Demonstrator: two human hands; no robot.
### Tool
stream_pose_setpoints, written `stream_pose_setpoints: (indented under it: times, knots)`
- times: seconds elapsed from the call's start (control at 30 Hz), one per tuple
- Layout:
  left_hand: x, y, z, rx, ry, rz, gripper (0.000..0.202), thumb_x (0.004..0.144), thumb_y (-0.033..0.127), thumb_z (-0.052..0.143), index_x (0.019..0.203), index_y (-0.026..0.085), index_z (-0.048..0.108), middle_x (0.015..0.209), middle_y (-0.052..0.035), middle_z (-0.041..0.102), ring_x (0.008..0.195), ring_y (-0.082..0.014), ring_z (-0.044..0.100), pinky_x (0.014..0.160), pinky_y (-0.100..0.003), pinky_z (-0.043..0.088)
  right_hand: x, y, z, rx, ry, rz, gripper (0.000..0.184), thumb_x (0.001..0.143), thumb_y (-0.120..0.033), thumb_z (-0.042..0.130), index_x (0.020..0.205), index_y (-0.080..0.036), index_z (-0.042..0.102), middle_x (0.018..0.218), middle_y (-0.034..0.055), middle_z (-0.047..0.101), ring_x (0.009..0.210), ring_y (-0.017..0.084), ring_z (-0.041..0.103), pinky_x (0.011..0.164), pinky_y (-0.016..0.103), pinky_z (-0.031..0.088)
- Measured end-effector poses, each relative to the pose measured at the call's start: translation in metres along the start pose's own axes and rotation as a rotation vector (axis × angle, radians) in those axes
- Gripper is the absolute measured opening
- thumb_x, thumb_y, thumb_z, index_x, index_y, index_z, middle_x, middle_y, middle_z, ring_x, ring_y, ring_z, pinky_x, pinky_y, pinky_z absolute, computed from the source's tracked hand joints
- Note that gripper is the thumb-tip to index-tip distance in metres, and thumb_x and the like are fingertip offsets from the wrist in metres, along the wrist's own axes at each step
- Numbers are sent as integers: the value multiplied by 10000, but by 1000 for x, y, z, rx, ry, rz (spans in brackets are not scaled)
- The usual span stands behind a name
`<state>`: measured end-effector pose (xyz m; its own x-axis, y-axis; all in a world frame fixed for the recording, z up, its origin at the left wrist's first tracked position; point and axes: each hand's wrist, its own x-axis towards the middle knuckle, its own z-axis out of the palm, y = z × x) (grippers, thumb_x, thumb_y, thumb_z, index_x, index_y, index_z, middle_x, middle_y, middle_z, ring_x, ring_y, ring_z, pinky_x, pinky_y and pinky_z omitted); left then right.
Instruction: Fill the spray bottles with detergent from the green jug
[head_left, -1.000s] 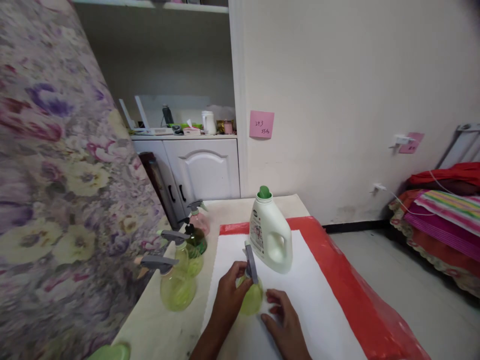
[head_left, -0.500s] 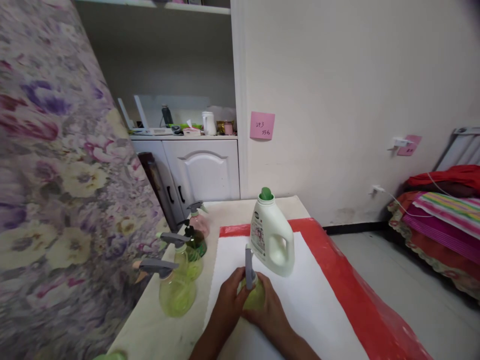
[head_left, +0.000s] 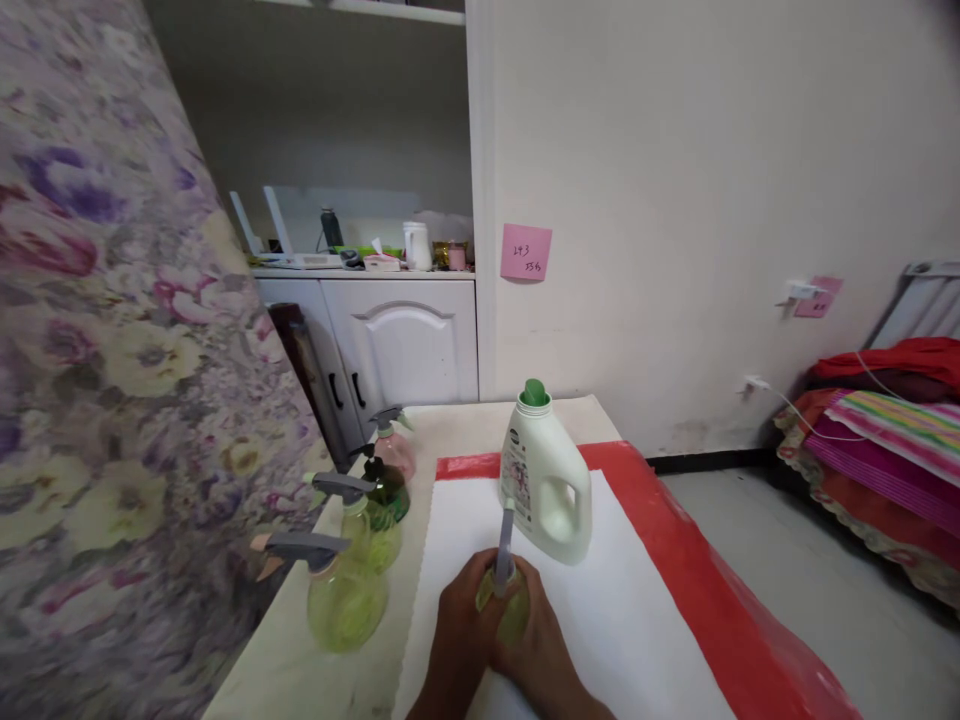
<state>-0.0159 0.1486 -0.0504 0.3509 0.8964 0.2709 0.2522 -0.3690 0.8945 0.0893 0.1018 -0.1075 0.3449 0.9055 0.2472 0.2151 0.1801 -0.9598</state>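
Note:
Both my left hand (head_left: pixel 465 620) and my right hand (head_left: pixel 536 640) are wrapped round a small yellow-green spray bottle (head_left: pixel 513 618) with a grey trigger head, held upright above the white sheet (head_left: pixel 622 610). Its nozzle points away from me. Much of the bottle's body is hidden by my fingers. Just beyond it stands a large pale green detergent jug (head_left: pixel 546 480) with a side handle and a green spout insert at its uncapped mouth.
To the left stand two yellow-green spray bottles (head_left: pixel 346 605), a dark green pump bottle (head_left: pixel 388 488) and a pink spray bottle (head_left: pixel 394 450). Red covering (head_left: pixel 675 545) edges the table's right. A floral curtain (head_left: pixel 112 400) hangs close on the left.
My hands and the held spray bottle have shifted slightly down and right, with the left hand closing further round the bottle. The view has shifted a little; the jug stays in place.

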Motion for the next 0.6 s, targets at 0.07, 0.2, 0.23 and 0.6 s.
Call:
stream_pose_setpoints:
  times: [0.07, 0.2, 0.23, 0.6]
  knots:
    - [3, -2, -3, -26, -51, 6, 209, 798, 287, 623, 989, 217, 674, 961, -41, 746, 883, -236, 671, 807, -303, 505, 1, 3, 2, 12, 3, 47, 779, 556, -159, 755, 1273, -218, 455, 1231, 115, 649, 1096, 314, 627, 936, 424, 520]
    - [10, -1, -15, -100, -216, 25, 221, 834, 298, 594, 1018, 214, 683, 945, -34, 737, 891, -229, 657, 823, -296, 496, 4, 5, 4, 63, -16, 87, 854, 470, -94, 747, 1258, -235, 453, 1174, 81, 669, 1041, 303, 642, 904, 428, 524]
    - [12, -1, -18, -124, -254, 24, 231, 839, 300, 591, 1033, 213, 682, 945, -33, 733, 891, -227, 652, 825, -297, 495, 4, 5, 3, 75, -21, 100, 864, 463, -86, 743, 1261, -234, 449, 1164, 75, 671, 1029, 297, 645, 893, 424, 527]
    - [14, -6, -18, -297, -310, -19, 357, 862, 372, 583, 1185, 233, 641, 1089, -57, 726, 1004, -251, 642, 943, -357, 478, 9, -11, -9, 74, -67, 127, 872, 405, -14, 749, 1196, -251, 469, 1226, 78, 641, 1123, 301, 604, 1005, 472, 453]
